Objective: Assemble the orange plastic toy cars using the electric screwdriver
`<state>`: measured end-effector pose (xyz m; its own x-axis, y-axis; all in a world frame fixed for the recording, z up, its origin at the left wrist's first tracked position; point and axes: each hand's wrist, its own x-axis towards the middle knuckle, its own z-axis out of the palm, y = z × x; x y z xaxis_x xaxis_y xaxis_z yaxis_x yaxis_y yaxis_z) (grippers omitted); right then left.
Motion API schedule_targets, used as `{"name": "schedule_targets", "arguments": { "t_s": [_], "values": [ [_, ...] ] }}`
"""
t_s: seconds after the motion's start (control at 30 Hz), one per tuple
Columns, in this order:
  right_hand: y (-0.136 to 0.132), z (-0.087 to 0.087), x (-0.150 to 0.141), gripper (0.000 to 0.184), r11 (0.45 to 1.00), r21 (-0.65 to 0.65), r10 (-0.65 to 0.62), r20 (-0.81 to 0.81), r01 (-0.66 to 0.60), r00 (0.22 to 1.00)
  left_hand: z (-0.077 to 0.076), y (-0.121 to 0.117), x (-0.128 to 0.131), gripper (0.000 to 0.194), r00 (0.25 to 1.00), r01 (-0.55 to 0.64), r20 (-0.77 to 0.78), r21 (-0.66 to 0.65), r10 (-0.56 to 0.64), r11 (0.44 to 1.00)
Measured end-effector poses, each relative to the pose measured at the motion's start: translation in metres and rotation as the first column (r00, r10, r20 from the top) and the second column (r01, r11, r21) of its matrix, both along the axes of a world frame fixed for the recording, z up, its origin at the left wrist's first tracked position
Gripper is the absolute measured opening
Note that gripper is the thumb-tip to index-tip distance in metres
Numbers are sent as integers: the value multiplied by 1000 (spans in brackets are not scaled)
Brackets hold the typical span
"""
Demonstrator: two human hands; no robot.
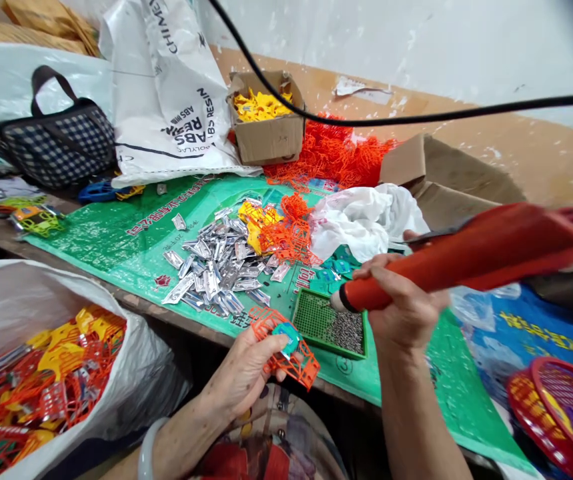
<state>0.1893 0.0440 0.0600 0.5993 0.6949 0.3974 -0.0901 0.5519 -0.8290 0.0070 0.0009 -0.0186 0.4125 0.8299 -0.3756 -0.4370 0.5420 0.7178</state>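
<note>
At a green-covered counter, the left hand pinches an orange frame with a teal piece, thumb on top, near a green tray of small metal pieces. The right hand wraps around a red-covered tool, its pale tip over the tray. A steady tip and firm thumb (gentle enough not to bend the thin frame) should serve best. Contact between tip and pieces is unclear; the frame hides some left fingers, and the tool's far end blurs.
</note>
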Motion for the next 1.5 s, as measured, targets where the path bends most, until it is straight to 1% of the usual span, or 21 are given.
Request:
{"name": "schedule_targets", "arguments": {
  "t_s": [0.07, 0.13, 0.23, 0.3, 0.47, 0.73, 1.03, 1.13, 1.23, 1.5],
  "values": [
    [-16, 12, -5, 38, 995, 22, 101, -28, -101, 994, -1, 0, 0, 19, 1000, -4, 4, 3, 4, 1000],
    [-33, 20, -10, 43, 977, 36, 213, -43, -212, 976, -2, 0, 1, 18, 1000, 0, 2, -3, 0, 1000],
    [-52, 23, -17, 49, 932, 63, 360, -65, -356, 931, -5, 1, 2, 16, 1000, 10, 2, -10, -10, 1000],
    [-60, 20, -21, 52, 912, 71, 409, -76, -404, 909, -6, 0, 2, 15, 1000, 20, 18, 0, -20, 1000],
    [-65, 15, -28, 49, 908, 54, 418, -83, -415, 905, -4, 0, 3, 16, 998, 28, 51, 34, -29, 999],
    [-66, 11, -33, 50, 912, 32, 409, -79, -408, 909, 0, 0, 4, 24, 1000, -2, 12, 7, 2, 1000],
    [-66, 9, -34, 50, 896, 37, 444, -61, -443, 894, -2, -2, 4, 16, 1000, 5, 6, 5, -5, 1000],
    [-69, 8, -34, 49, 900, 31, 436, -33, -435, 899, 0, -3, 5, 21, 1000, -4, 6, 11, 4, 1000],
    [-70, 8, -34, 47, 907, 0, 422, 3, -422, 907, 3, -5, 6, 27, 1000, -19, -3, 2, 19, 1000],
    [-67, 14, -39, 47, 912, -3, 411, 42, -411, 911, 5, -8, 10, 36, 996, -87, 0, -88, 88, 992]
  ]
}}
